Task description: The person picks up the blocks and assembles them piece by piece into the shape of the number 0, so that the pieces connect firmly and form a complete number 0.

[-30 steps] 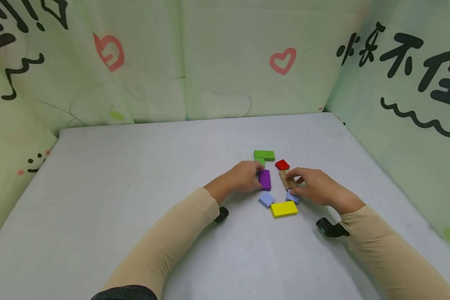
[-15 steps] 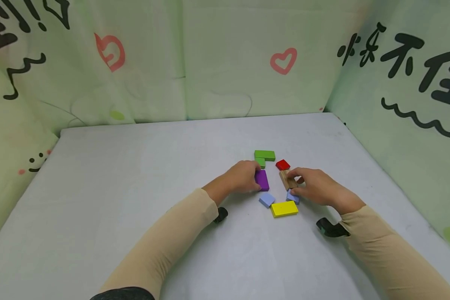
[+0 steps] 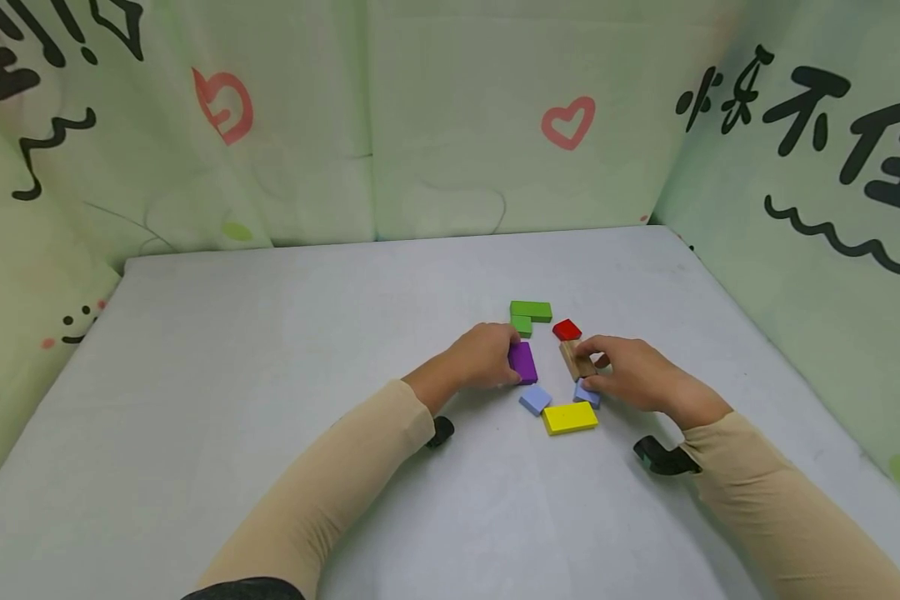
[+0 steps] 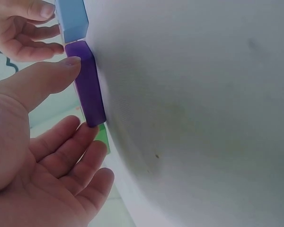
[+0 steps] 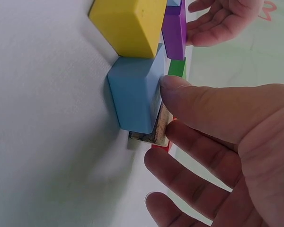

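Nearest, at 6 o'clock of the loose ring: yellow block (image 3: pixel 570 418), flat on the white tabletop (image 3: pixel 270 375). Just beyond it, left blue block (image 3: pixel 535 399) at 7 and right blue block (image 3: pixel 587 395) at 5.

At 9 o'clock: left hand (image 3: pixel 487 357), purple block (image 3: pixel 522 362) pinched end to end, thumb at the near end, fingers at the far, parted by about the block's own length. Seems a sound hold for fine positioning: even pressure, slide flat, no lifting. Mind the left blue block, just beside the thumb end.

At 3 o'clock: right hand (image 3: pixel 630 375), partly spread, thumb against the right blue block, index finger at the wooden block (image 3: pixel 576 364). Cannot tell whether the fingers really pinch either. Light touch advisable; a hard thumb could swing the blue block askew.

Farther, at 1 o'clock: red block (image 3: pixel 567 330), by the wooden block's far end. At 11: small green block (image 3: pixel 522 326); farthest, long green block (image 3: pixel 531 311) set crosswise. Gap between red and greens. Small strokes would suit, purple's far end lined up with the small green.
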